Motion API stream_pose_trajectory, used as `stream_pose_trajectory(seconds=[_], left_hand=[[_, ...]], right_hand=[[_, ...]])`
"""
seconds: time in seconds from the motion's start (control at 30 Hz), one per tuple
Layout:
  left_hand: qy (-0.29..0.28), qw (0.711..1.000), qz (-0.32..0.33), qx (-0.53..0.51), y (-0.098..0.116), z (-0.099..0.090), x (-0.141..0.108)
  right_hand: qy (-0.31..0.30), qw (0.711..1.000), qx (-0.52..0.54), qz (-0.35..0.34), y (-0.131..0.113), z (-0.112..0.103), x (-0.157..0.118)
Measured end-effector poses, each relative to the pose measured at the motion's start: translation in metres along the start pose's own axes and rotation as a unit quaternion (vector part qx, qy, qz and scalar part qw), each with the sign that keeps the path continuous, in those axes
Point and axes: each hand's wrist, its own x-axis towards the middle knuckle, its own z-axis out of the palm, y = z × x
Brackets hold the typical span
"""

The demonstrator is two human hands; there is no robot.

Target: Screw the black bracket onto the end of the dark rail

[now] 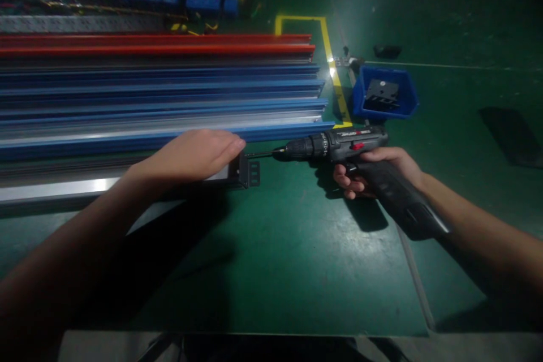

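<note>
My right hand (365, 172) is wrapped round the grip of a black cordless drill (348, 144), which lies level and points left. The drill's long thin bit (265, 153) reaches the black end bracket (253, 172) on a silver and black metal profile (97, 185). Whether the tip sits in a screw is too small to tell. My left hand (199, 153) is closed over the top of that profile close to its right end, with the fingertips beside the bracket. Part of the profile is hidden under my left hand and forearm.
Several blue profiles (169, 136) and a red profile (169, 48) lie parallel behind. Yellow tape (335, 85) marks the green table (288, 271). A blue bin (407, 99) holds dark brackets. Blue components with wires (203, 3) sit at the back left.
</note>
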Motion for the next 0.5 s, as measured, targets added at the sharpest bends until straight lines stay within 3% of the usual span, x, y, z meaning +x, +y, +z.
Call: stream_pose_trajectory(seconds=[0.5], left_hand=[[-0.008, 1.000, -0.011, -0.015, 0.0043, -0.0040, -0.0003]], right_hand=[[-0.001, 1.000, -0.016, -0.007, 0.0000, -0.0009, -0.0004]])
